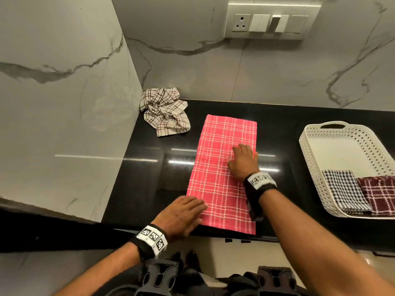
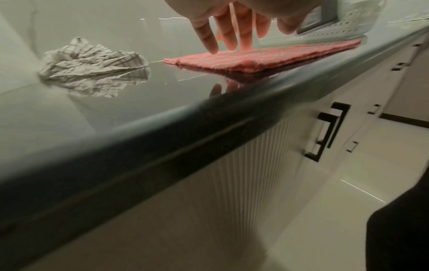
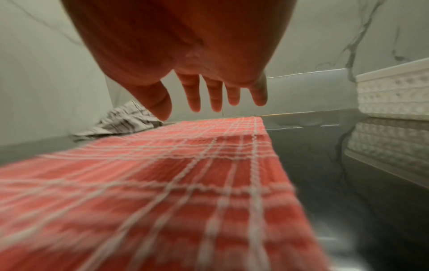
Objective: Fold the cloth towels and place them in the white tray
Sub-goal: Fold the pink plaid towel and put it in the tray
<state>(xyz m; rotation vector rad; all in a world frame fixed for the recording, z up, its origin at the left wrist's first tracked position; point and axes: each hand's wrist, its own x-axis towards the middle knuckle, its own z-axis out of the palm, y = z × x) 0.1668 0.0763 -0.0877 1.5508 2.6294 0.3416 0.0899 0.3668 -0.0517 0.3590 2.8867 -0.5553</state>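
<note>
A pink plaid towel [image 1: 220, 176] lies folded into a long strip on the black counter [image 1: 149, 167], reaching from the front edge toward the wall. My left hand [image 1: 181, 214] lies flat with straight fingers [image 2: 232, 42] touching the towel's near left edge [image 2: 243, 58]. My right hand [image 1: 243, 161] rests flat and open on the towel's right side, fingers [image 3: 216, 99] spread above the cloth [image 3: 185, 174]. A crumpled beige checked towel [image 1: 164, 112] sits in the back left corner. The white tray [image 1: 316, 167] stands at the right.
Inside the tray lie a folded black-and-white checked towel [image 1: 344, 191] and a folded maroon plaid towel [image 1: 378, 193]. Marble walls close off the left and back. A switch panel [image 1: 271, 20] is on the back wall. Cabinet handles [image 2: 329, 132] show below the counter edge.
</note>
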